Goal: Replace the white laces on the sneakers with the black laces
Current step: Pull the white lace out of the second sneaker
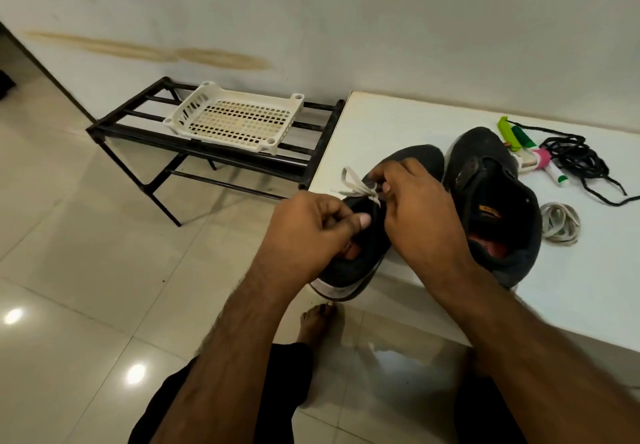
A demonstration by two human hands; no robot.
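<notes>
Sneaker (pixel 408 163), dark, white-soled, at near left corner of white counter (pixel 398 121), heel overhanging the edge, toe pointing away. Left hand (pixel 304 232) at the collar of that sneaker, fingers curled round the edge of the opening, thumb pressed flat on top. Right hand (pixel 415 208) over the tongue area, fingertips bent down and pinching white lace (pixel 356 185) close to the eyelets; loose loop and ends of that lace sticking out to the left, above the left hand. Exact eyelet under the fingers hidden, cannot tell.

Second sneaker (pixel 491 194) just beside the first, to its right, also toe away, no lace visible on it, orange label on the tongue, reddish lining in the opening. Removed white lace (pixel 559 224) coiled in a flat bundle on the counter, just right of the second sneaker. Black laces (pixel 578 158) in a loose tangle farther back and right, near the wall, apart from both sneakers. Small green and pink items (pixel 519 146) between the second sneaker's toe and the black tangle.

Black metal rack (pixel 145 128) on the tiled floor left of the counter, cream perforated tray (pixel 239 120) resting on its top bars. Bare foot (pixel 317 322) on the floor below the counter edge.
</notes>
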